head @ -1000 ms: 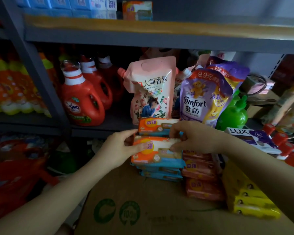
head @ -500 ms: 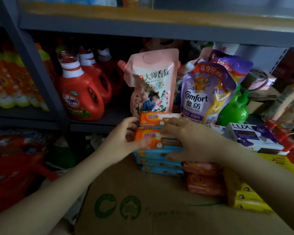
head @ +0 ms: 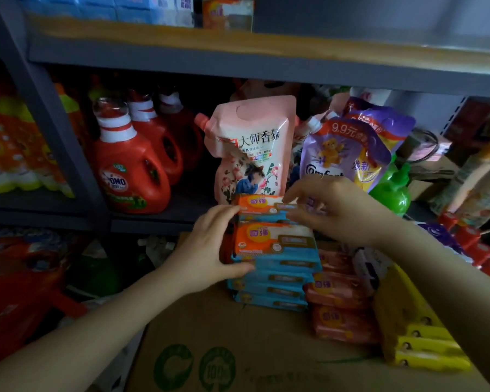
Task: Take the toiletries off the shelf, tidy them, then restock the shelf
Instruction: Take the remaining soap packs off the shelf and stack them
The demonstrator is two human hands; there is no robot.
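Observation:
An orange-and-white soap bar (head: 272, 239) lies on top of a stack of blue-edged soap bars (head: 275, 281) on a cardboard box (head: 238, 349). My left hand (head: 210, 250) presses against the stack's left side, thumb under the top bar. Behind it a second orange soap bar (head: 262, 206) sits a little higher. My right hand (head: 340, 210) hovers over that bar with fingers spread, fingertips touching its right end. Pink soap bars (head: 340, 306) and yellow soap boxes (head: 419, 343) are stacked to the right.
On the shelf (head: 159, 216) stand red detergent bottles (head: 130, 171), a pink refill pouch (head: 252, 148), purple Comfort pouches (head: 351, 148) and a green bottle (head: 393, 190). Red-capped items (head: 470, 241) lie at right. An upper shelf board (head: 238, 49) carries blue packs.
My right hand has lifted off the top soap bar and spread its fingers toward the rear orange bar. My left hand slid down to the stack's side. The top bar now lies flat.

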